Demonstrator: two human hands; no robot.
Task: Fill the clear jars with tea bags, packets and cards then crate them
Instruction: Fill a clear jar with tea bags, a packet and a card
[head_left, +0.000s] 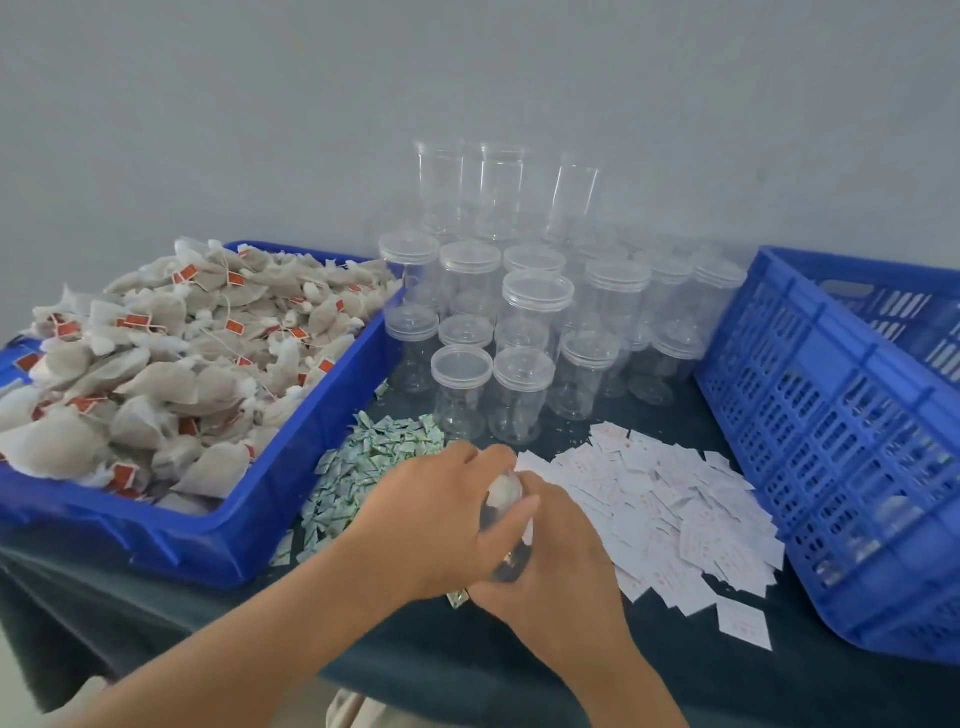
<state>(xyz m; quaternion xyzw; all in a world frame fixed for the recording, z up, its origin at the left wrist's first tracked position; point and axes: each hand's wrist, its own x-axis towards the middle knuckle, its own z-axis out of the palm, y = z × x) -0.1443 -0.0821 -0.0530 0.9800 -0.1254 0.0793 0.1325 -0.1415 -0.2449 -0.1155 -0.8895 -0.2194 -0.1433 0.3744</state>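
Observation:
Both my hands close around one clear jar (506, 512) near the table's front middle; it is blurred and mostly hidden, with something pale inside. My left hand (431, 514) wraps it from the left, my right hand (550, 551) from the right. Tea bags (171, 358) with red tags fill a blue tray (249, 525) on the left. Small green packets (363, 467) lie in a heap beside the tray. White cards (670, 514) are spread out to the right of my hands. Several empty lidded jars (519, 338) stand behind.
A blue slotted crate (831, 441) stands tilted at the right edge of the table, with jars faintly visible through its wall. A dark cloth (467, 649) covers the table. A grey wall rises close behind the jars.

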